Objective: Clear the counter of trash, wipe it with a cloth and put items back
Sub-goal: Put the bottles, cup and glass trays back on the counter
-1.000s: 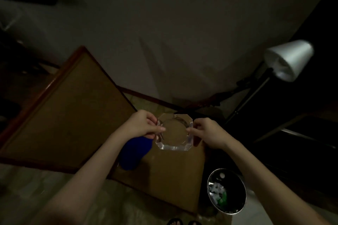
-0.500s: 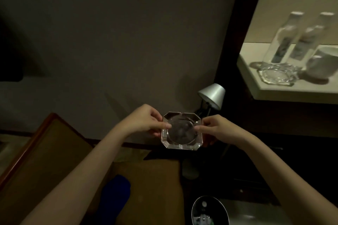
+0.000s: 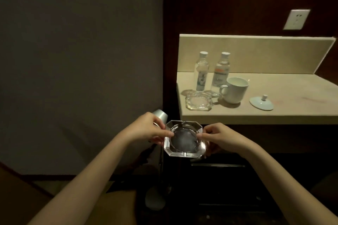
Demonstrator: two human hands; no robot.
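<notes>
Centrally, the left hand [image 3: 146, 130] and right hand [image 3: 219, 138] pinch opposite rims of a glass ashtray [image 3: 184, 138], held in mid-air below the counter [image 3: 285, 117] edge at right, whose right half lies bare beyond a lid [image 3: 261, 103].

We can read no text: the labels on the two bottles [image 3: 202, 71] [image 3: 220, 71] at two o'clock are too blurred.
</notes>
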